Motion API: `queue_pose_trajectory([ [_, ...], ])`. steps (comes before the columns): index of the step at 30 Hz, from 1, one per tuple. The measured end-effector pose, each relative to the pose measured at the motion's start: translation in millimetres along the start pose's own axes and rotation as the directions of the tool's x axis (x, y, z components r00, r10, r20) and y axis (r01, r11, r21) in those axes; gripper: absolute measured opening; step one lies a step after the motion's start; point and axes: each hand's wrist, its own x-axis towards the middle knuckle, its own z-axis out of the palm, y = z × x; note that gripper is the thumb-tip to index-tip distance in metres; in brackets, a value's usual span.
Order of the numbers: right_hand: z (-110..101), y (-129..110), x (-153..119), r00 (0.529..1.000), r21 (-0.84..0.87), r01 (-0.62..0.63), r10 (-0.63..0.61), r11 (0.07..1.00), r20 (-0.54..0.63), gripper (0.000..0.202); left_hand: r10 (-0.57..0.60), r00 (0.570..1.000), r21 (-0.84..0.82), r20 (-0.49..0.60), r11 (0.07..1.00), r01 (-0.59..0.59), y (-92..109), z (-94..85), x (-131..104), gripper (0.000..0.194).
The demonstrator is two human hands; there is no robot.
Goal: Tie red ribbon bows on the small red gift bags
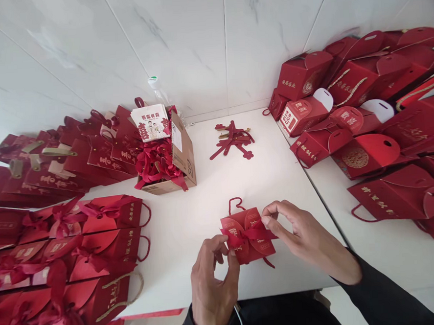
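**On the white table, a ribbon bow goes onto one red gift box**

At the near edge of the table [204, 202], a small red gift box [248, 235] lies flat between the two hands, its looped cord handle pointing away from the person. A red satin ribbon [251, 236] crosses its rounded flaps and is gathered into a bow at the middle. The left hand [212, 285] pinches the left end of that ribbon between thumb and fingers, its grip closed on the fabric. The right hand [302, 235] pinches the ribbon at the box's upper right corner, thumb and forefinger closed on it, the other fingers curled loosely.

Judging by how things lie, the bow on this box looks nearly formed, with the loops and tails still being drawn out or tightened. To the left, a stack of ribboned boxes [68, 260] lies on its side, each already wearing a bow, which suggests a good share of the work is finished. On the right, a heap of plain red boxes [365, 119] with flaps up and no ribbons seems still to be done. At the back, a cardboard carton [181, 152] holds loose red ribbons, and beside it rows of flat red bags [55, 162] lean together. A small pile of red tags [233, 139] lies alone in the middle of the table, well apart from the hands.
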Motion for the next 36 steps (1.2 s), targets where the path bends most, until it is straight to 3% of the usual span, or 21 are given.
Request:
queue_pose_trajectory([
  [5, 3, -3, 0, 0.999, 0.022, 0.039, -0.039, 0.999, -0.017, 0.021, -0.015, 0.999, -0.028, 0.046, 0.999, 0.017, 0, -0.4, 3, 0.009],
  [13, 1, -7, 0, 0.999, 0.058, 0.04, -0.039, 0.998, -0.012, 0.021, -0.046, 0.999, -0.096, 0.022, 0.994, 0.048, 2, -2.0, 5, 0.017],
  [20, 2, -6, 0, 1.0, 0.074, 0.002, -0.001, 0.997, -0.017, 0.027, -0.199, 0.98, -0.184, -0.024, 0.964, 0.192, 7, -2.5, 1, 0.002],
  [25, 2, -4, 0, 1.0, 0.102, -0.002, 0.001, 0.995, 0.011, 0.026, -0.388, 0.922, -0.319, 0.008, 0.872, 0.37, 6, -1.9, -2, 0.017],
  [32, 4, -2, 1, 1.0, 0.155, -0.015, 0.011, 0.988, 0.028, 0.023, -0.497, 0.866, -0.558, 0.052, 0.705, 0.437, 7, 2.9, 4, 0.025],
  [36, 4, -3, 1, 0.999, 0.177, -0.031, 0.027, 0.984, 0.023, 0.02, -0.517, 0.854, -0.619, 0.055, 0.653, 0.436, 5, 5.9, 8, 0.029],
])
